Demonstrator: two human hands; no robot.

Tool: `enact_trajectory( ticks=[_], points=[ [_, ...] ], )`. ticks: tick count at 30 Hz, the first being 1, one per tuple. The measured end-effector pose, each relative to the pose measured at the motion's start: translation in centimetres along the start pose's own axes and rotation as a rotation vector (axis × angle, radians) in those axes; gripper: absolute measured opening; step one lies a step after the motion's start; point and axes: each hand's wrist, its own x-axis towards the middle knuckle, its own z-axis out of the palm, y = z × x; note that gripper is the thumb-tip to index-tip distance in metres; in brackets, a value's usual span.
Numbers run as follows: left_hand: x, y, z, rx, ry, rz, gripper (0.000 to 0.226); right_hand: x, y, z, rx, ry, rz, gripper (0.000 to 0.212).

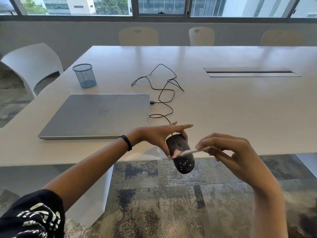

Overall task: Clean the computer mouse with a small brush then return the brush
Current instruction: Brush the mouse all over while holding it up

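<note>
A: Item one: black, rounded plastic computer mouse [181, 155], corded, held off the near edge of the long white table [240, 109] above the patterned carpet. White specks dot its near, lower end.

B: Held how?

A: The left hand [159, 136] pinches its far end between thumb and underside fingers, upper fingers stretched out flat. Long axis runs away from the person, near end tipped down.

B: Item two?

A: Small pale-handled brush with pinkish bristles [190, 152], closed in the fingertips of the right hand [228, 150]. It lies crosswise to the mouse, bristles touching its middle; the specks sit just below (the next stroke, I judge, must travel toward the person).

B: Return spot?

A: Likely the blue wire-mesh pen cup [84, 76], far left, nearer the left hand.

B: Any writing?

A: A round logo on the closed silver laptop [96, 115], apparently Dell.
</note>
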Motion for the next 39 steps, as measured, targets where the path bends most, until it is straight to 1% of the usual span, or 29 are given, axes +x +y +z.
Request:
enact_trajectory(
  ticks=[2, 5, 9, 12, 15, 18, 21, 24, 26, 31, 39],
  points=[
    [0.1, 0.0, 0.1, 0.003, -0.004, 0.003, 0.111, 0.0, -0.4, -0.2, -0.007, 0.014, -0.024, 0.016],
    [0.2, 0.0, 0.1, -0.012, -0.006, 0.006, 0.110, 0.4, -0.5, 0.1, -0.029, 0.085, -0.066, 0.016],
    [0.1, 0.1, 0.0, -0.012, -0.002, 0.005, 0.109, 1.1, 0.4, 1.0, -0.045, 0.132, -0.055, 0.017],
    [-0.2, 0.3, -0.1, -0.005, 0.018, 0.019, 0.109, 1.0, 0.8, 1.3, -0.056, 0.129, -0.047, 0.015],
    [-0.4, 0.3, 0.0, 0.008, 0.003, 0.027, 0.110, 0.4, 0.8, 0.9, -0.043, 0.108, -0.024, 0.013],
    [-0.4, 0.2, 0.2, 0.041, -0.013, 0.028, 0.111, -0.1, 0.4, 0.3, -0.044, 0.071, -0.013, 0.016],
    [-0.5, 0.3, 0.3, 0.059, -0.010, 0.043, 0.109, -0.5, 0.1, -0.3, -0.036, 0.039, 0.014, 0.011],
    [-0.6, 0.3, 0.3, 0.066, -0.006, 0.053, 0.106, -0.9, 0.0, -0.7, -0.027, 0.033, 0.018, 0.015],
    [-0.7, 0.4, 0.3, 0.072, 0.002, 0.061, 0.100, -0.9, 0.0, -0.7, 0.010, 0.060, 0.011, 0.017],
    [-0.7, 0.7, 0.0, 0.101, 0.019, 0.107, 0.074, -0.6, 0.4, 0.1, 0.045, 0.113, 0.025, 0.016],
    [-1.0, 0.8, 0.0, 0.114, 0.062, 0.102, 0.069, -1.2, 0.2, -0.4, 0.046, 0.067, 0.063, 0.024]
  ],
)
